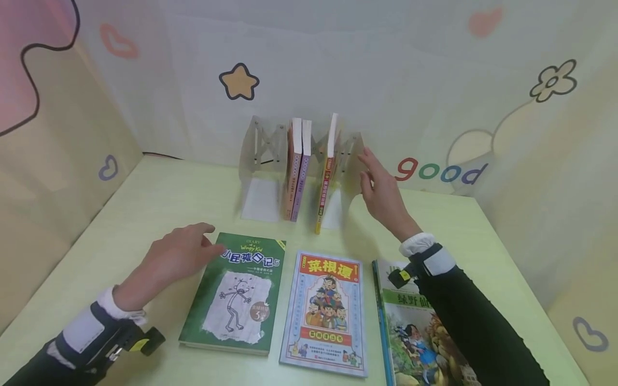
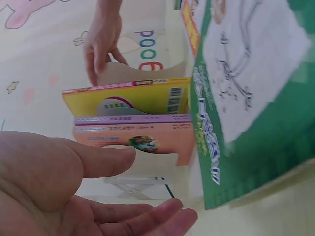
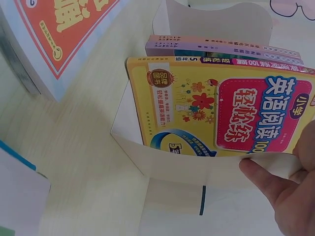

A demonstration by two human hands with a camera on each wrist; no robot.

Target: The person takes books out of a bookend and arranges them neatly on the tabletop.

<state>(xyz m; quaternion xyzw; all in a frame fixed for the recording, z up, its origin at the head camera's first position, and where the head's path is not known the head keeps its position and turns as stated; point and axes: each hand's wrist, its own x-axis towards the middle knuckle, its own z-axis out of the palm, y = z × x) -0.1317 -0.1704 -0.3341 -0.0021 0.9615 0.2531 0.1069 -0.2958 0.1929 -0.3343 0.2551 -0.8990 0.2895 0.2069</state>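
Head view: the left hand [image 1: 176, 252], with thumb and fingers spread and nothing held, is seen by the upper left corner of the green book [image 1: 236, 295], which is laid flat on the table [image 1: 145, 198]; whether it is touched cannot be told. The right hand [image 1: 386, 198] is placed at the right panel [image 1: 353, 161] of the rack [image 1: 248, 147], where the yellow book [image 1: 323, 193] is stood upright, apart from the orange book [image 1: 292, 182] and purple book [image 1: 301, 182]. Left wrist view: a wide gap is shown between thumb and fingers, with the green book's corner just beyond the fingertips [image 2: 187, 219]. Right wrist view: the thumb [image 3: 258, 174] is set against the panel's outer side, beside the yellow book's cover; whether the panel is pinched or merely touched cannot be told.
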